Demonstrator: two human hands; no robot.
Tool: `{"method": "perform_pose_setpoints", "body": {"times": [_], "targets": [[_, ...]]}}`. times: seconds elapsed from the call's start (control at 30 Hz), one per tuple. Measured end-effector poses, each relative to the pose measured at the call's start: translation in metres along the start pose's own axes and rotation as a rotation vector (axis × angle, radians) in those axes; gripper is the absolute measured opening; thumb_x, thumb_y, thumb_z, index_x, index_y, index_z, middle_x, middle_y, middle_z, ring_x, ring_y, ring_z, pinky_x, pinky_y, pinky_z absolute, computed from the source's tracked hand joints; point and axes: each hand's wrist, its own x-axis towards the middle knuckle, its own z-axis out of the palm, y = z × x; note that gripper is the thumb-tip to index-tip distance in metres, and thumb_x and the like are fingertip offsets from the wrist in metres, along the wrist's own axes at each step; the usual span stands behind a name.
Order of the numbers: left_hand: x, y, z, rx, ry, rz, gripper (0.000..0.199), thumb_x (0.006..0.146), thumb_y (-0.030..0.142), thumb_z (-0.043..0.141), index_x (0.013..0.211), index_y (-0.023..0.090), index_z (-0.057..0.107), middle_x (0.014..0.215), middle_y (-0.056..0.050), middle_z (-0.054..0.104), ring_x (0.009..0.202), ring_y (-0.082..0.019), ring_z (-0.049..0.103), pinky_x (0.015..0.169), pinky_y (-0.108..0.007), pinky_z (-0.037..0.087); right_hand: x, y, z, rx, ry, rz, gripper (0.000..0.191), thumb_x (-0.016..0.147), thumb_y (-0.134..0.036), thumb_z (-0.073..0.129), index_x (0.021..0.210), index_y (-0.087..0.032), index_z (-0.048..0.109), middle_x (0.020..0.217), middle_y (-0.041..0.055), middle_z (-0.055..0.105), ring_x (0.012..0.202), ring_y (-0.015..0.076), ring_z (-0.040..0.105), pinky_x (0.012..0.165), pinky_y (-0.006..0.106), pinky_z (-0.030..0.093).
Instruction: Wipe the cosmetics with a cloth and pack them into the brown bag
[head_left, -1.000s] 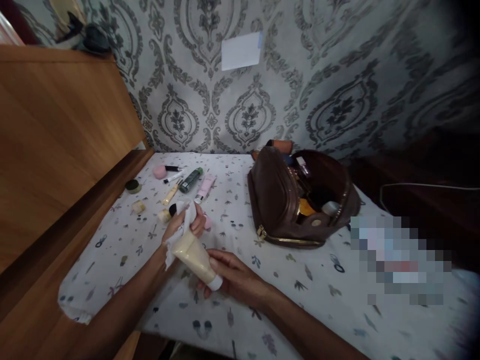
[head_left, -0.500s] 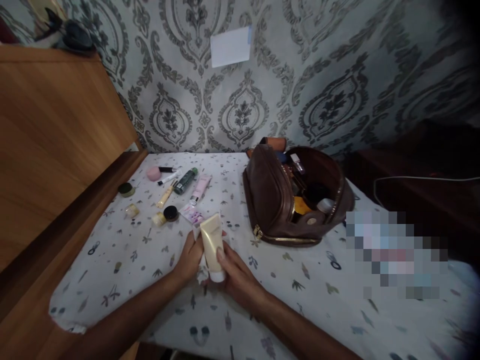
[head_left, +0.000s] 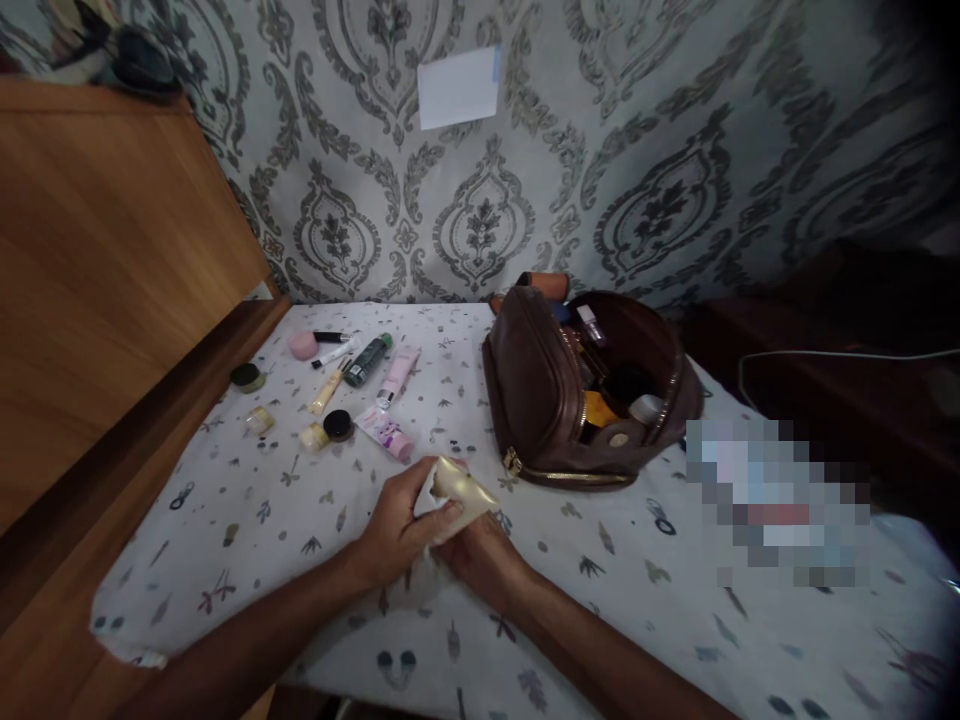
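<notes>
Head view showed us one glossy pale-gold squeeze tube [head_left: 471,495] in our left hand [head_left: 396,522], curled nearly closed around it with one crumpled white cloth [head_left: 425,502]; our right hand [head_left: 486,558] lay beneath, its grip hidden. Beyond, two pink tubes [head_left: 398,375] lay on the counter [head_left: 600,630], left of one smooth brown bag [head_left: 529,385].

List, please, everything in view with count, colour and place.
Held tube: one, pale gold, front
Cloth: one, white, against it
Bag: one, brown, right
Contents: several, mixed, in bag
Flat tubes: two, pink, centre-left
Slim tube: one, yellow, left
Bottle: one, green, left
Round items: five, mixed colours, left
Sticks: two, black, white, left
Tablecloth: one, white, below
Paper: one, white, wall
Cabinet: one, brown, left
Pixelated patch: one, mixed, right
Left grip: one, on cloth
Right grip: one, at tube
</notes>
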Motion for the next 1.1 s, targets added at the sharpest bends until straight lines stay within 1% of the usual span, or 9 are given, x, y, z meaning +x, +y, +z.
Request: {"method": "perform_pose_setpoints", "body": {"times": [0.1, 0.17, 0.3, 0.4, 0.5, 0.63, 0.7, 0.8, 1.1], "targets": [[0.004, 0.001, -0.005, 0.039, 0.089, -0.028, 0.029, 0.091, 0.046, 0.057, 0.098, 0.018, 0.064, 0.086, -0.002, 0.067, 0.080, -0.019, 0.060, 0.077, -0.028, 0.048, 0.001, -0.005, 0.004, 0.080, -0.036, 0.060, 0.066, 0.079, -0.075, 0.058, 0.126, -0.028, 0.061, 0.109, 0.0065, 0.071, 0.101, 0.0252, 0.064, 0.088, 0.040, 0.052], [0.006, 0.003, -0.010, 0.052, 0.134, -0.045, 0.029, 0.092, 0.045, 0.055, 0.098, 0.018, 0.064, 0.087, -0.002, 0.067, 0.081, -0.019, 0.060, 0.076, -0.027, 0.047, 0.000, -0.008, 0.001, 0.050, -0.091, 0.011, 0.068, 0.083, -0.076, 0.053, 0.132, -0.029, 0.058, 0.120, 0.0084, 0.068, 0.109, 0.0260, 0.062, 0.091, 0.042, 0.050], [0.008, 0.001, -0.017, 0.198, 0.186, -0.057, 0.035, 0.096, 0.047, 0.046, 0.090, 0.017, 0.063, 0.074, -0.001, 0.065, 0.069, -0.017, 0.058, 0.066, -0.026, 0.046, -0.004, -0.014, -0.004, -0.088, -0.113, -0.091, 0.055, 0.087, -0.058, 0.064, 0.135, -0.033, 0.054, 0.132, 0.0050, 0.062, 0.114, 0.0232, 0.060, 0.094, 0.038, 0.050], [0.010, -0.005, -0.019, 0.301, 0.214, -0.070, 0.044, 0.098, 0.050, 0.038, 0.074, 0.018, 0.057, 0.060, 0.001, 0.057, 0.056, -0.014, 0.052, 0.054, -0.025, 0.041, -0.006, -0.018, -0.001, -0.075, -0.105, -0.062, 0.048, 0.087, -0.048, 0.068, 0.130, -0.030, 0.059, 0.125, 0.0043, 0.065, 0.111, 0.0227, 0.062, 0.092, 0.036, 0.051], [0.013, -0.011, -0.025, 0.434, 0.265, -0.078, 0.051, 0.099, 0.051, 0.031, 0.063, 0.020, 0.049, 0.054, 0.002, 0.051, 0.054, -0.014, 0.051, 0.054, -0.026, 0.040, -0.004, -0.020, 0.004, 0.036, -0.083, 0.003, 0.047, 0.084, -0.049, 0.072, 0.124, -0.027, 0.062, 0.112, 0.0051, 0.071, 0.099, 0.0230, 0.067, 0.085, 0.036, 0.054], [0.023, -0.012, -0.051, 0.717, 0.351, -0.109, 0.046, 0.100, 0.043, 0.028, 0.078, 0.018, 0.060, 0.066, -0.003, 0.062, 0.066, -0.020, 0.060, 0.068, -0.031, 0.046, -0.001, -0.022, 0.003, 0.163, 0.024, 0.110, 0.054, 0.072, -0.050, 0.082, 0.115, -0.023, 0.062, 0.092, 0.0039, 0.074, 0.080, 0.0218, 0.072, 0.074, 0.034, 0.055], [0.028, -0.011, -0.067, 0.887, 0.382, -0.132, 0.037, 0.099, 0.035, 0.032, 0.100, 0.014, 0.063, 0.088, -0.011, 0.069, 0.087, -0.026, 0.064, 0.079, -0.037, 0.047, -0.001, -0.024, 0.001, 0.187, 0.066, 0.157, 0.054, 0.070, -0.050, 0.084, 0.110, -0.021, 0.062, 0.086, 0.0039, 0.074, 0.075, 0.0210, 0.072, 0.071, 0.032, 0.055], [0.032, -0.012, -0.088, 1.128, 0.380, -0.174, 0.034, 0.095, 0.024, 0.041, 0.120, 0.011, 0.059, 0.121, -0.020, 0.063, 0.115, -0.036, 0.054, 0.089, -0.046, 0.044, -0.002, -0.027, 0.001, 0.196, 0.064, 0.172, 0.055, 0.068, -0.051, 0.085, 0.106, -0.019, 0.062, 0.084, 0.0059, 0.075, 0.070, 0.0191, 0.070, 0.067, 0.030, 0.054], [0.029, -0.032, -0.099, 1.479, 0.235, -0.260, 0.038, 0.094, 0.041, 0.052, 0.112, 0.010, 0.064, 0.105, -0.021, 0.067, 0.102, -0.038, 0.058, 0.088, -0.052, 0.041, -0.003, -0.031, 0.005, 0.183, 0.058, 0.164, 0.062, 0.061, -0.053, 0.088, 0.103, -0.016, 0.063, 0.079, 0.0041, 0.073, 0.065, 0.0155, 0.067, 0.064, 0.026, 0.052]]}}
